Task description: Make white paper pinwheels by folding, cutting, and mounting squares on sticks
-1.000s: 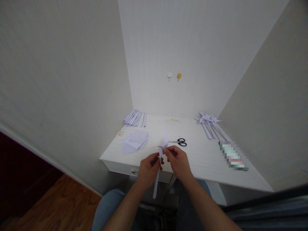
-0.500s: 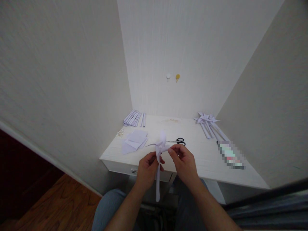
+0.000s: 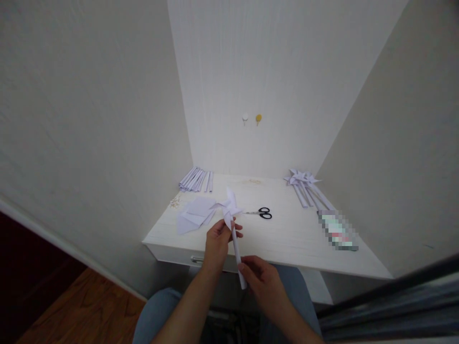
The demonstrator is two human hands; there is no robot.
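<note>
A white paper pinwheel (image 3: pixel 229 209) on a rolled paper stick is held in front of me, above the desk's near edge. My left hand (image 3: pixel 219 237) grips it just below the blades, fingers closed round the top of the stick. Lower down, my right hand (image 3: pixel 260 276) pinches the stick near its bottom end between thumb and fingers. Just beyond the pinwheel, black-handled scissors (image 3: pixel 264 213) lie on the desk. Flat paper sheets (image 3: pixel 196 212) rest to the left of the blades.
Rolled paper sticks (image 3: pixel 196 179) lie at the back left, near small pale pieces (image 3: pixel 175 202). Several other pinwheels (image 3: pixel 303 178) are at the back right of the white desk (image 3: pixel 287 239). A blurred-out object (image 3: pixel 337 231) lies at right. Walls enclose three sides.
My right hand has moved from the blades down to the lower stick. The pinwheel has shifted slightly left, its stick now leaning with the bottom to the right. My left hand still holds it.
</note>
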